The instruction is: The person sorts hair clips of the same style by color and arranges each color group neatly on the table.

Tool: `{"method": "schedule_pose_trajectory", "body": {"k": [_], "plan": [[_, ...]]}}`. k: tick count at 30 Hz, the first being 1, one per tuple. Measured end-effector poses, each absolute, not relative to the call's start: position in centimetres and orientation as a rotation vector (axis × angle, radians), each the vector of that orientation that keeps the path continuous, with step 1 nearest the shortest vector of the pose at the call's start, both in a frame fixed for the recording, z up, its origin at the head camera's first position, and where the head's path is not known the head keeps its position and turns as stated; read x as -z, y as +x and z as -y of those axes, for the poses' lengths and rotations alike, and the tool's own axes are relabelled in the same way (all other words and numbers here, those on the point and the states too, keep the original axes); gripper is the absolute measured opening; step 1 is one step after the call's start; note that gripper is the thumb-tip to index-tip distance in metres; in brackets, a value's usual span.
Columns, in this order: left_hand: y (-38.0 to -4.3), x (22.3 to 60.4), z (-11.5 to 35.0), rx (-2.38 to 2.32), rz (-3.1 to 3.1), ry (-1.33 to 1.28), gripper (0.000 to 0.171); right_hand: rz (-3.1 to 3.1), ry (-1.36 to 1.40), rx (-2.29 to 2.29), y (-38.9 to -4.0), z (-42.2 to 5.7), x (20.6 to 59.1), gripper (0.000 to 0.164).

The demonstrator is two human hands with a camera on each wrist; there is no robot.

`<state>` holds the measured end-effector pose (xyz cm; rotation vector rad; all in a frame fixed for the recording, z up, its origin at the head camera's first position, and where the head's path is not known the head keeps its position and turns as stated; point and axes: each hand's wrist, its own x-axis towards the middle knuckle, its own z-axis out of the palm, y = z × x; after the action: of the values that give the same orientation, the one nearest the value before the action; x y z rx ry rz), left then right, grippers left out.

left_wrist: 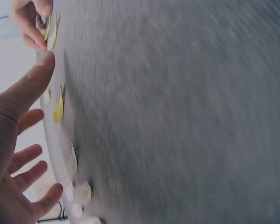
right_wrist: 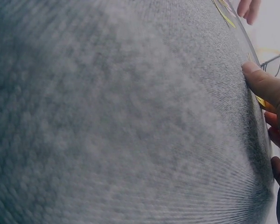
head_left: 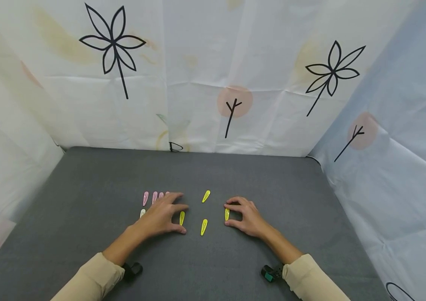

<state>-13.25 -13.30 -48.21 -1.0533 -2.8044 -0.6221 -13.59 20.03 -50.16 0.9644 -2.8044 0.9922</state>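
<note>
My left hand (head_left: pixel 161 215) hovers with its fingers spread, thumb and forefinger on either side of a yellow hair clip (head_left: pixel 182 218) on the grey table. In the left wrist view a gap shows between that hand (left_wrist: pixel 18 135) and the nearest yellow clip (left_wrist: pixel 59 109). Over on the right, my right hand (head_left: pixel 246 217) holds another yellow hair clip (head_left: pixel 227 214) by its ends between thumb and fingers. Two more yellow clips, an upper one (head_left: pixel 206 196) and a lower one (head_left: pixel 204 227), lie between the hands.
Several pink hair clips (head_left: pixel 145 198) lie in a row beyond the left hand, which partly covers them. A white clip (head_left: pixel 143 212) shows beside that hand; others may be hidden. The grey table (head_left: pixel 182 171) meets a printed white curtain (head_left: pixel 197 113) behind.
</note>
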Motion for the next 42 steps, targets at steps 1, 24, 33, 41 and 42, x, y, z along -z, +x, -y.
{"method": "schedule_pose_trajectory", "body": {"k": [1, 24, 33, 41, 42], "plan": [[-13.2, 48.2, 13.0, 0.640, 2.791, -1.075, 0.068, 2.804, 0.964, -0.996, -13.6, -20.0, 50.2, 0.054], [-13.1, 48.7, 8.6, 0.716, 2.837, -1.261, 0.050, 2.793, 0.981, -0.983, -13.6, -20.0, 50.2, 0.054], [-13.3, 48.7, 10.0, 0.806, 2.821, -1.172, 0.049, 2.791, 0.982, -1.003, -13.6, -20.1, 50.2, 0.055], [-13.2, 48.7, 11.6, 0.800, 2.812, -1.118, 0.048, 2.795, 0.987, -1.019, -13.5, -20.1, 50.1, 0.055], [-13.2, 48.7, 11.8, 0.802, 2.818, -1.109, 0.048, 2.796, 0.985, -1.019, -13.5, -20.2, 50.1, 0.055]]}}
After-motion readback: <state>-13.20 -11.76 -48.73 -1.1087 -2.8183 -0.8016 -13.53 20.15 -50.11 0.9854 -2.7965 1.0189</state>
